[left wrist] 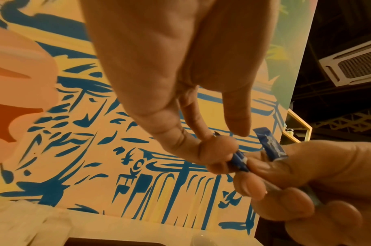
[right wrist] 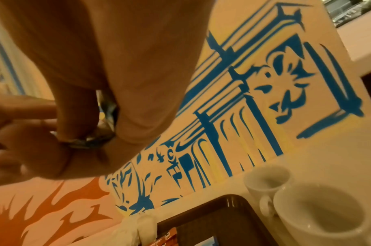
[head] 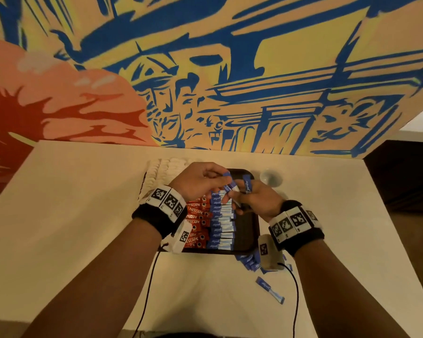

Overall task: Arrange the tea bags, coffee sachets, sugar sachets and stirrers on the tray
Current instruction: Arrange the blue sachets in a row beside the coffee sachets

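A few slim blue-and-white paper sugar sachets were held above the far end of the dark brown plastic tray. The left hand pinched one of them between thumb and fingertips, and the right hand curled its fingers round the others, one blue end standing up above its knuckles. On the tray lay a column of the same blue sachets, with a column of red Nescafé coffee sachets just beside it toward the counter's left edge. White tea bags sat at the tray's far left corner. More loose blue sachets lay on the white counter near its front edge. Two white ceramic cups stood beside the tray's far right corner.
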Demonstrator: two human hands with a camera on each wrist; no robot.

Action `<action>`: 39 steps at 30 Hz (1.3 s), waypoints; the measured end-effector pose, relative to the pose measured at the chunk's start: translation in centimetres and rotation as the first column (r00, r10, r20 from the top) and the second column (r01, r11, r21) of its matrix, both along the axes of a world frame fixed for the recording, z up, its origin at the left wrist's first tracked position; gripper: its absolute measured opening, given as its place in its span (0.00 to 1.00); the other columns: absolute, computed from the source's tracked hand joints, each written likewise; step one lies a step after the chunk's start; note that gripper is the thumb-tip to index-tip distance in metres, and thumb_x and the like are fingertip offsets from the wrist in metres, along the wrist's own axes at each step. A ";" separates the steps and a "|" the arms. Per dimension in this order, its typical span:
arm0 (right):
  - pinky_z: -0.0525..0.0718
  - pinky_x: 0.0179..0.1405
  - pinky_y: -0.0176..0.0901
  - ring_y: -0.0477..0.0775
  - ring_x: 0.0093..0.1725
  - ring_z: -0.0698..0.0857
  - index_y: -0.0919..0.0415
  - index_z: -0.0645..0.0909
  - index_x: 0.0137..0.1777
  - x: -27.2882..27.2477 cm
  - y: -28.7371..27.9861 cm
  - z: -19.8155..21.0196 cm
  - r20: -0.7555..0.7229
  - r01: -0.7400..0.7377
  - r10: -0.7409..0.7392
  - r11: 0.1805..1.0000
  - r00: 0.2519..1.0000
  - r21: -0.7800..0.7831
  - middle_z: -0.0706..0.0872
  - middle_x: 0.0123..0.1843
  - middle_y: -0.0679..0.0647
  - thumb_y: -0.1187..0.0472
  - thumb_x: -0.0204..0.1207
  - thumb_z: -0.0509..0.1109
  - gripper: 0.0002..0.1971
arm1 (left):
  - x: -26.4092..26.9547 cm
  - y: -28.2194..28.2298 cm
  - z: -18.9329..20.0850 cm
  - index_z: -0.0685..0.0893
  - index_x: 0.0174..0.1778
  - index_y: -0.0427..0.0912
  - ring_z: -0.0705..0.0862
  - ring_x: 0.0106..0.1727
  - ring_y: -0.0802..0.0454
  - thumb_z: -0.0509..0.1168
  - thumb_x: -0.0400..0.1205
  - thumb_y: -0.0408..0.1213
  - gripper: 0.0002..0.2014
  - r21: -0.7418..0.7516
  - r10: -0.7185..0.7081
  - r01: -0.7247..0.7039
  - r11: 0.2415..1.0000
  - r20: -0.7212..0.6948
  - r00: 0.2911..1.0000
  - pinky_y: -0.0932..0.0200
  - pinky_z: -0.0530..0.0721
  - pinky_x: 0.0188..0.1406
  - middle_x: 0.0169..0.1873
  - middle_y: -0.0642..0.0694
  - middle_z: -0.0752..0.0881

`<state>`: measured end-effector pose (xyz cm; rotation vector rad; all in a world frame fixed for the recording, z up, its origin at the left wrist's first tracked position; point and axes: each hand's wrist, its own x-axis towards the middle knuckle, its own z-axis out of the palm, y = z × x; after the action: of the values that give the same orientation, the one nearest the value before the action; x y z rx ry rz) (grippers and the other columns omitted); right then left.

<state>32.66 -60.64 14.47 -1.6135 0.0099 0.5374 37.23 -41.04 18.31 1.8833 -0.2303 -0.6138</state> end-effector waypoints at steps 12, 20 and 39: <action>0.80 0.29 0.37 0.48 0.34 0.81 0.66 0.85 0.52 -5.1 0.0 4.4 0.048 0.009 -0.012 0.998 0.999 0.063 0.87 0.42 0.57 0.65 0.85 0.69 0.05 | -6.6 1.1 3.2 0.90 0.51 0.34 0.86 0.32 0.54 0.71 0.81 0.25 0.05 -0.184 0.118 -0.111 0.977 0.027 0.993 0.68 0.84 0.32 0.39 0.35 0.88; 0.74 0.26 0.39 0.49 0.30 0.76 0.64 0.79 0.53 -6.8 -1.3 5.4 -0.071 0.050 -0.057 0.994 0.996 -0.101 0.84 0.39 0.58 0.67 0.89 0.62 0.05 | -9.4 2.3 4.5 0.92 0.48 0.52 0.89 0.49 0.51 0.74 0.81 0.35 0.06 -0.220 0.261 -0.181 0.958 0.421 0.869 0.56 0.89 0.45 0.47 0.52 0.92; 0.66 0.21 0.36 0.43 0.23 0.68 0.61 0.84 0.47 -7.6 0.5 8.0 0.053 0.178 -0.181 0.983 0.982 0.051 0.81 0.34 0.51 0.56 0.83 0.74 0.08 | -12.0 3.2 4.5 0.88 0.62 0.47 0.90 0.55 0.57 0.79 0.76 0.36 0.18 -0.166 0.068 -0.003 0.986 0.391 0.918 0.61 0.89 0.52 0.53 0.51 0.92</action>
<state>25.08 -60.10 22.47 -1.5647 0.0988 0.3487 25.20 -37.84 22.78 1.8330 -0.4926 -0.1743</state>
